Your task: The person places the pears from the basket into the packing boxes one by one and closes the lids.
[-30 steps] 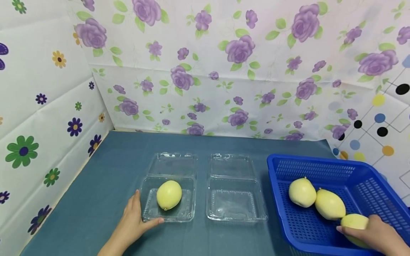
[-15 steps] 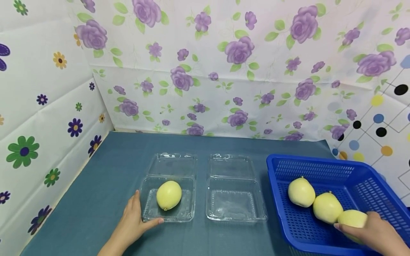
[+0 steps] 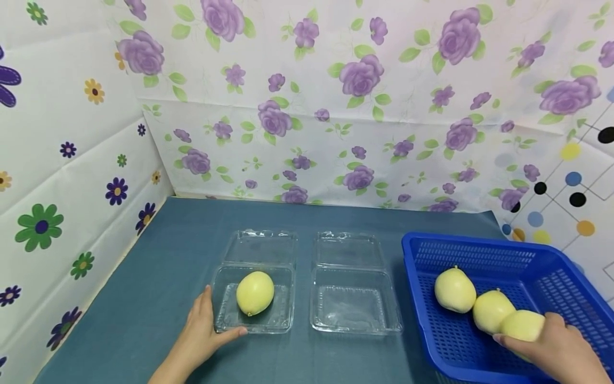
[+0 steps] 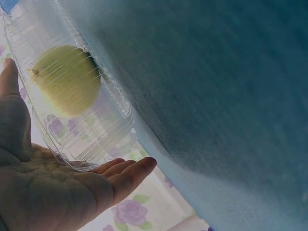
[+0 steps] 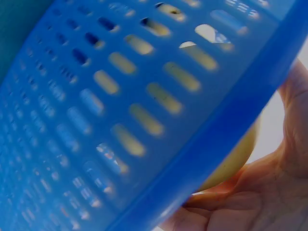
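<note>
A pale yellow pear [image 3: 255, 293] lies in the left clear plastic clamshell box [image 3: 282, 318], whose lid lies folded back. At this box's left front corner rests my left hand [image 3: 197, 330], thumb along the front and fingers along the side. The left wrist view shows those fingers [image 4: 130, 175] straight, with the pear seen through the box wall. My right hand [image 3: 563, 341] holds another pear [image 3: 524, 325] inside the blue basket [image 3: 422, 320]; in the right wrist view the basket wall partly hides this pear [image 5: 236, 161].
A second open clamshell box [image 3: 352, 301] stands between the first box and the basket, with nothing inside. Two more pears [image 3: 455, 290], [image 3: 493, 312] lie in the basket beside the held one. Floral sheets [image 3: 288, 160] enclose the blue-green tabletop [image 3: 144, 298].
My right hand and its pear have shifted a little left within the basket. The middle pear has turned so its stem points up. My left hand stays at the box.
</note>
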`<state>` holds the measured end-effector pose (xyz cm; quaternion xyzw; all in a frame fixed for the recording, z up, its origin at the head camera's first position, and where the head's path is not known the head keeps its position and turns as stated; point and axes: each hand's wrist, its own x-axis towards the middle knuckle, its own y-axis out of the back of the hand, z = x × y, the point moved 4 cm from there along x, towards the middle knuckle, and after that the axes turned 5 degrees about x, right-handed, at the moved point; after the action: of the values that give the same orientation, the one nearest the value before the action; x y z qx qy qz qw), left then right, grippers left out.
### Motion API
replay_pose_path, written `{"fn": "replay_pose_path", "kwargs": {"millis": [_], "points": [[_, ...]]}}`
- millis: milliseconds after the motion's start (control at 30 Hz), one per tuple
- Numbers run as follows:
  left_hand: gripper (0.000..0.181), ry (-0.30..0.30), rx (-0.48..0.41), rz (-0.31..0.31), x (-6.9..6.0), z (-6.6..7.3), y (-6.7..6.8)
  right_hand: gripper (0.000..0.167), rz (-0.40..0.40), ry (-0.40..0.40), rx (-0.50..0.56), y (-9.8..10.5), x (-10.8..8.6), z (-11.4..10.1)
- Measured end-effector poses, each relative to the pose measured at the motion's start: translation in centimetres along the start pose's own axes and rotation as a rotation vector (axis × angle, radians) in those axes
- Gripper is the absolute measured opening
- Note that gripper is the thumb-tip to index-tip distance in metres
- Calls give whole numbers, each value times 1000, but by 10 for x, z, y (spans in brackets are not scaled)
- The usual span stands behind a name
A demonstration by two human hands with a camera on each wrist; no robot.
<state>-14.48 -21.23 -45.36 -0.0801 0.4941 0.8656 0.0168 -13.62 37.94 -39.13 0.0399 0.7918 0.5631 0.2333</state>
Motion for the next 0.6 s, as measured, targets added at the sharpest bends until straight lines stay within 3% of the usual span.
{"fn": "replay_pose_path", "kwargs": {"millis": [267,600], "points": [[132,5,0,-9,0,-1,-1,108,2,115,-6,-2,-1,-17],[132,-3,-1,2,0,-2,0,111,63,226,-5,2,-10,-44]]}}
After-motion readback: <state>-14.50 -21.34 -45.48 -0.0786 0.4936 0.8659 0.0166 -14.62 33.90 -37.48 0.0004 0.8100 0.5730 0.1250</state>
